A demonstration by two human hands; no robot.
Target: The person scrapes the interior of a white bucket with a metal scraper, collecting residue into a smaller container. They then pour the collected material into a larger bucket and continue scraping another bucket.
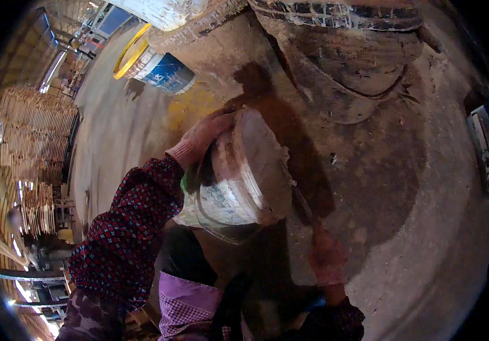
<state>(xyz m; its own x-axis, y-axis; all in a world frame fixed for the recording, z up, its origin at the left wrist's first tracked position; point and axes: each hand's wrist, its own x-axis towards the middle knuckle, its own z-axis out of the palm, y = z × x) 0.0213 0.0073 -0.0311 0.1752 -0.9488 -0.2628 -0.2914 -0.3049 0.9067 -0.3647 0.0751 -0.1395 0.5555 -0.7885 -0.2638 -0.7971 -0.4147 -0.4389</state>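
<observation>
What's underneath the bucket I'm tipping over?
Below the tipped bucket lies stained concrete floor in shadow. The left hand grips its base; the right hand holds a thin tool. The bucket's inside is hidden.

Two of my gloved hands are at work: the left hand (199,138) and the right hand (328,256). I count one tipped, mortar-caked bucket (238,176) near me, one blue drum (162,69) far left, two timber stacks (35,136).
</observation>
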